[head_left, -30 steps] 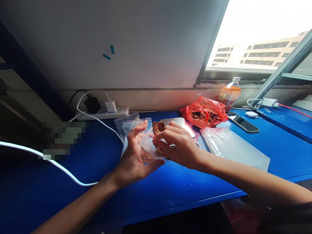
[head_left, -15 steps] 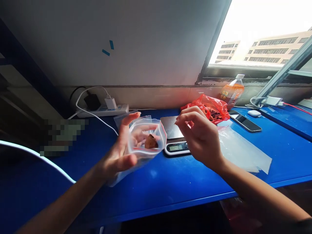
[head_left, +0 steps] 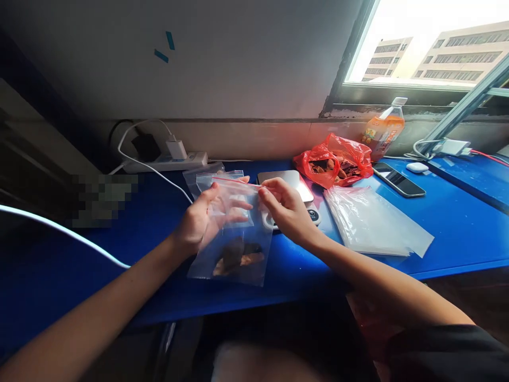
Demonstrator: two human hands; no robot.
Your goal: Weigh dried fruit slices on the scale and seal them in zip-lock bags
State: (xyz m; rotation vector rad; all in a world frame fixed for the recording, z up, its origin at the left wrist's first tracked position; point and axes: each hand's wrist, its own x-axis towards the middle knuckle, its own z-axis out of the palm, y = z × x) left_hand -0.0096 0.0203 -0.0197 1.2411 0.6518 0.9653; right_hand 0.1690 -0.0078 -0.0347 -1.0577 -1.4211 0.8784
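Observation:
A clear zip-lock bag (head_left: pixel 254 233) with a red strip along its top hangs between my two hands. Brown dried pieces (head_left: pixel 240 260) lie at its bottom. My left hand (head_left: pixel 207 212) holds the bag's upper left, thumb in front and fingers behind the plastic. At the upper right corner my right hand (head_left: pixel 284 204) pinches the zip edge. Behind the right hand sits a kitchen scale (head_left: pixel 284 183) with a metal plate, its display covered by the hand. A red plastic bag (head_left: pixel 350 143) of similar brown pieces stands open beyond it.
A stack of clear bags (head_left: pixel 377 223) lies on the blue table at right, near a phone (head_left: pixel 400 179), an earbud case (head_left: pixel 417 167) and an orange drink bottle (head_left: pixel 385 130). More plastic bags (head_left: pixel 202 175) lie behind my left hand. A power strip (head_left: pixel 194 159) runs along the wall.
The bag's mouth, held wide earlier, is now drawn flat, and the bag hangs down facing me. My right hand has come left from above the scale onto the bag's corner.

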